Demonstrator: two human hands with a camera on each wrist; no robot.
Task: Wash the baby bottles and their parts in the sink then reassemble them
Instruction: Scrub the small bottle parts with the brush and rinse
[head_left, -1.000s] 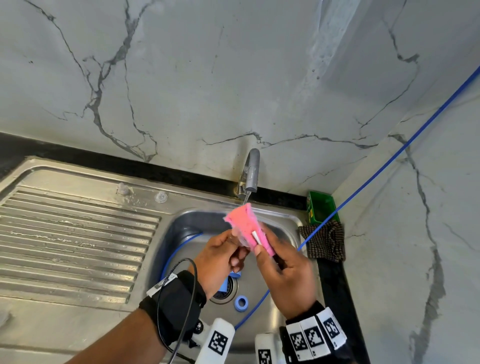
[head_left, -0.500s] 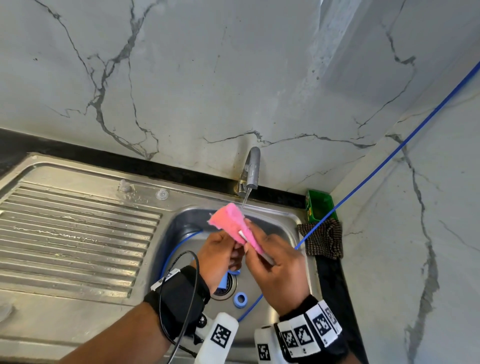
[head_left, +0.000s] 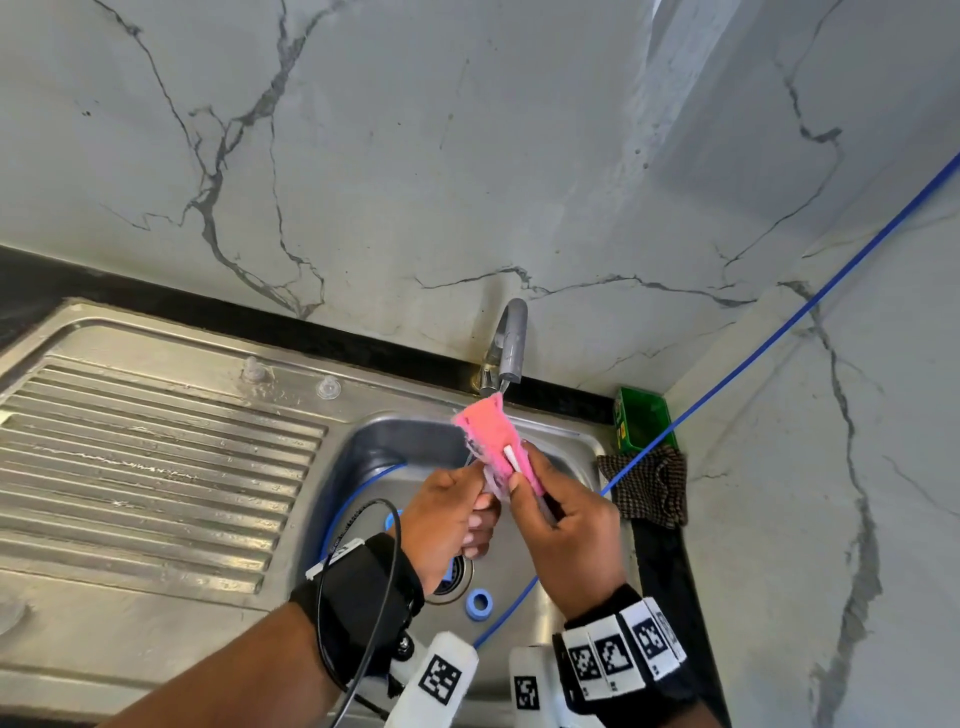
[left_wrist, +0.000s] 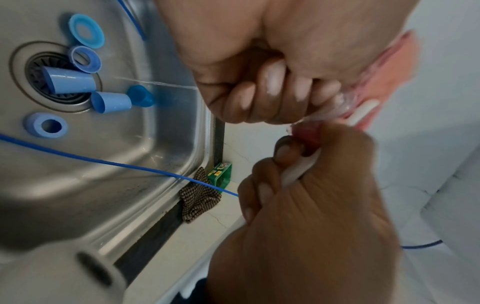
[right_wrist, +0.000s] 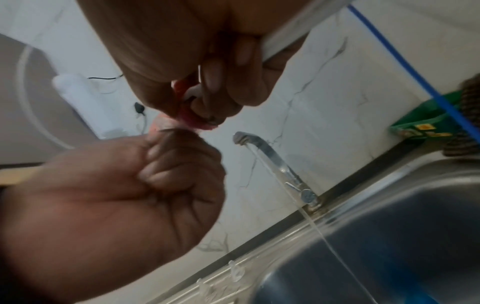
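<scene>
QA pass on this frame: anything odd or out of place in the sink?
Yes. A blue cable runs from the wall down into the wet sink basin, under the running tap. Blue bottle parts lie on the drain.

Both hands (head_left: 452, 512) (head_left: 566, 525) curled, gripping, fingertips nearly touching

Brushed steel sink (head_left: 363, 441); glossy marble wall (head_left: 467, 156); pink brush (head_left: 491, 431), possibly spongy.
</scene>
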